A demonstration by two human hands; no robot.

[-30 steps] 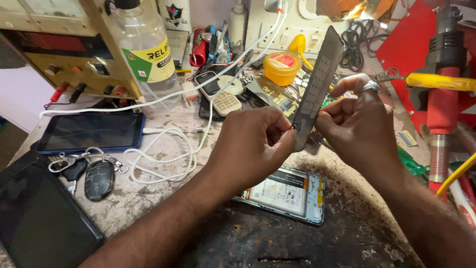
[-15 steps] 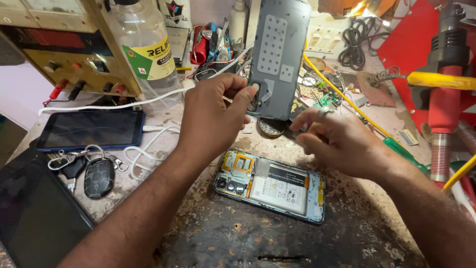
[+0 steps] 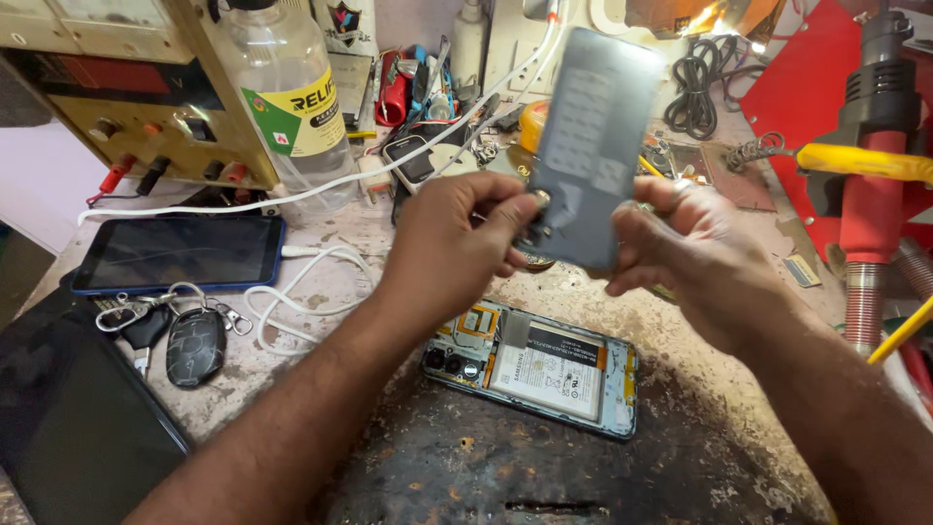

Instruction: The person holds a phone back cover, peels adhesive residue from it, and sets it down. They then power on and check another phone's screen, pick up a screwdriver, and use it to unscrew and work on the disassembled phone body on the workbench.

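Head view: we hold the grey back cover [image 3: 591, 146] up at upper centre of frame.
Left hand [image 3: 457, 243] pinches its lower left edge, right hand [image 3: 695, 248] clamps the lower right. The opened phone [image 3: 533, 367] lies flat at lower centre, battery up, below both hands; dark tablet [image 3: 180, 253] at left.

The grey back cover [image 3: 591, 146] looks like smooth, faintly glossy plastic, the tablet [image 3: 180, 253] has a glossy glass screen, and the worn bench [image 3: 544, 467] looks rough and pitted.
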